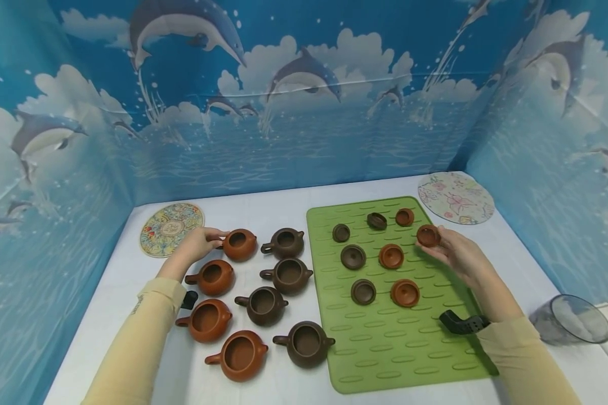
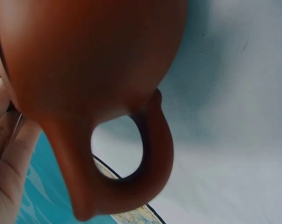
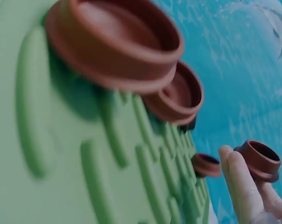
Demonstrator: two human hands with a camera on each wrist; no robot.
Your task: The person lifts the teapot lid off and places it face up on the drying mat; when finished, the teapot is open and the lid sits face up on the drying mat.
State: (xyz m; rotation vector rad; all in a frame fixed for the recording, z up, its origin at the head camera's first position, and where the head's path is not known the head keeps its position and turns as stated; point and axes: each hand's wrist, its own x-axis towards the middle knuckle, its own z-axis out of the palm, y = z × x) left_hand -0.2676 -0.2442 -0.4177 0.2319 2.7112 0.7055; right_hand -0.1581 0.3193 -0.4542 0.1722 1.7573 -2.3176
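Note:
My left hand pinches the handle side of the farthest reddish-brown clay teapot, which is lidless and stands on the white table; the handle itself is mostly hidden by the fingers. In the left wrist view, another reddish-brown teapot fills the foreground, with fingers behind it at the left edge. My right hand holds a small reddish-brown teapot lid, hollow side up, just above the right edge of the green mat. Between finger and thumb, that lid shows in the right wrist view.
Several lidless teapots, reddish-brown and dark brown, stand in two columns left of the mat. Reddish lids and dark lids lie on the mat. Round patterned mats lie at the back corners; a clear container stands right.

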